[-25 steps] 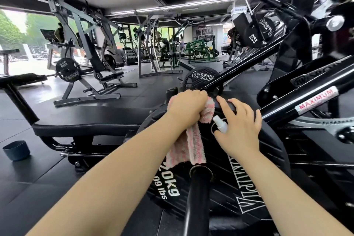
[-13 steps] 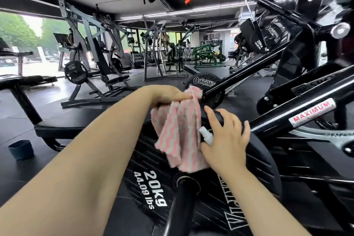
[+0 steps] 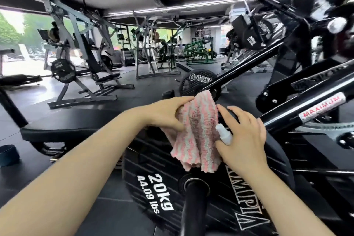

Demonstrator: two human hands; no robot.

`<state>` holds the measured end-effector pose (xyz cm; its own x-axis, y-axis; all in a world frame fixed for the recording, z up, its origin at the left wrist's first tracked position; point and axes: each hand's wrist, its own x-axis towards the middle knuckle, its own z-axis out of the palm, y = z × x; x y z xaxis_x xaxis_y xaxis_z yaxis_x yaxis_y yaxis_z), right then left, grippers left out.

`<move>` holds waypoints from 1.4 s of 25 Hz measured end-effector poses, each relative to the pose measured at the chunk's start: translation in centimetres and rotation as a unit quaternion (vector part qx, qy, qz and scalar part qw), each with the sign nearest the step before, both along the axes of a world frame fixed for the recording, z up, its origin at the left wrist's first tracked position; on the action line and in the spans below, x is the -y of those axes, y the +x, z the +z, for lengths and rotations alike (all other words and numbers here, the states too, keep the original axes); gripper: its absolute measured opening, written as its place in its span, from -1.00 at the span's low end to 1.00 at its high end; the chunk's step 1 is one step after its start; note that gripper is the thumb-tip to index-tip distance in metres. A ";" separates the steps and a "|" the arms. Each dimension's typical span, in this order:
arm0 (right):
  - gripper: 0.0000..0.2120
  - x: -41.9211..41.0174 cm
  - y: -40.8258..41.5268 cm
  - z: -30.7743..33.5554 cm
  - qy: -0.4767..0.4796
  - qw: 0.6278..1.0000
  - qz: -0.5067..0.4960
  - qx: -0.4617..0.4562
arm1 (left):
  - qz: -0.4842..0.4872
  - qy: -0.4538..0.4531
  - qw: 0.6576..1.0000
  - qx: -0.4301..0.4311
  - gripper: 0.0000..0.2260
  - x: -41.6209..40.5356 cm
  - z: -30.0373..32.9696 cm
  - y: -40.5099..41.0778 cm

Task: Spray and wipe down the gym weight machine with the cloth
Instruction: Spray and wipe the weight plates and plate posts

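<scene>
Left hand (image 3: 168, 115) grips cloth (image 3: 197, 132) over weight plate (image 3: 153, 161); right hand (image 3: 243, 136), at 3 o'clock, holds spray bottle (image 3: 224, 134).

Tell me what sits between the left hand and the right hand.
In the head view, the pink-and-white striped cloth hangs between the left hand and right hand.
</scene>
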<state>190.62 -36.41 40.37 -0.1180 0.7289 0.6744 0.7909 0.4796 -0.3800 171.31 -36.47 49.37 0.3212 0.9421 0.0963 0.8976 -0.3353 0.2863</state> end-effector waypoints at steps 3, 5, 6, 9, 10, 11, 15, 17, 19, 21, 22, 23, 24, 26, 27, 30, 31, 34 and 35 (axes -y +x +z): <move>-0.37 0.4 -0.4 1.0 -0.040 0.998 0.007 -0.056 | 0.002 0.160 0.955 -0.249 -0.44 -1.2 -0.2 1.6; -0.45 0.3 -1.1 1.9 -0.054 0.995 -0.018 -0.087 | -0.035 0.213 0.936 -0.279 -0.52 -2.0 -0.4 2.7; -0.48 0.2 -1.5 2.3 -0.062 0.993 -0.040 -0.087 | -0.062 0.224 0.939 -0.255 -0.61 -2.4 -0.4 2.8; -0.45 -0.1 -2.4 3.2 -0.109 0.987 -0.105 -0.056 | -0.111 0.224 0.948 -0.197 -0.78 -3.7 -0.1 2.5; -0.43 0.0 -2.7 3.4 -0.126 0.984 -0.115 -0.052 | -0.126 0.213 0.950 -0.188 -0.82 -3.9 -0.1 2.4; -0.38 0.1 -3.0 3.5 -0.142 0.981 -0.123 -0.052 | -0.144 0.200 0.951 -0.186 -0.88 -3.9 0.1 2.3; -0.32 0.8 -3.3 3.8 -0.177 0.972 -0.132 -0.078 | -0.193 0.041 0.966 -0.167 -0.88 -5.2 1.5 2.0; -0.30 0.8 -3.4 3.8 -0.174 0.970 -0.127 -0.113 | -0.173 -0.190 0.966 -0.030 -0.80 -6.4 1.7 0.8; -0.27 0.5 -3.3 3.8 -0.164 0.971 -0.124 -0.120 | -0.152 -0.350 0.923 0.053 -0.60 -7.3 1.5 -0.7; -0.27 0.2 -3.6 3.6 -0.160 0.974 -0.118 -0.105 | -0.169 -0.366 0.910 0.098 -0.61 -7.5 0.7 -1.5; -0.28 0.1 -3.7 3.5 -0.156 0.975 -0.119 -0.104 | -0.182 -0.311 0.927 0.106 -0.69 -7.4 0.3 -1.5; -0.29 0.1 -3.8 3.6 -0.147 0.977 -0.121 -0.100 | -0.182 -0.225 0.953 0.093 -0.76 -6.9 0.0 -1.4; -0.29 0.1 -4.0 3.6 -0.137 0.979 -0.122 -0.091 | -0.166 -0.127 0.976 0.062 -0.80 -6.5 -0.5 -1.3; -0.27 0.2 -4.4 3.8 -0.125 0.982 -0.129 -0.062 | -0.111 0.051 0.992 -0.001 -0.82 -4.9 -1.6 -1.7; -0.25 0.2 -4.7 3.9 -0.127 0.982 -0.132 -0.043 | -0.086 0.115 0.990 -0.014 -0.79 -4.0 -2.2 -2.3; -0.25 -0.1 -5.2 3.8 -0.113 0.987 -0.116 -0.008 | -0.077 0.216 0.973 -0.006 -0.57 -2.3 -4.5 -5.1; -0.27 -0.2 -5.4 3.8 -0.105 0.989 -0.105 0.000 | -0.077 0.220 0.973 -0.007 -0.49 -2.0 -5.3 -6.2; -0.35 -0.6 -5.9 3.8 -0.080 0.993 -0.080 0.027 | -0.037 0.212 0.977 -0.005 -0.34 -1.7 -8.3 -9.4; -0.37 -0.5 -6.0 3.9 -0.074 0.994 -0.072 0.029 | -0.033 0.205 0.977 0.038 -0.38 -1.5 -9.1 -10.3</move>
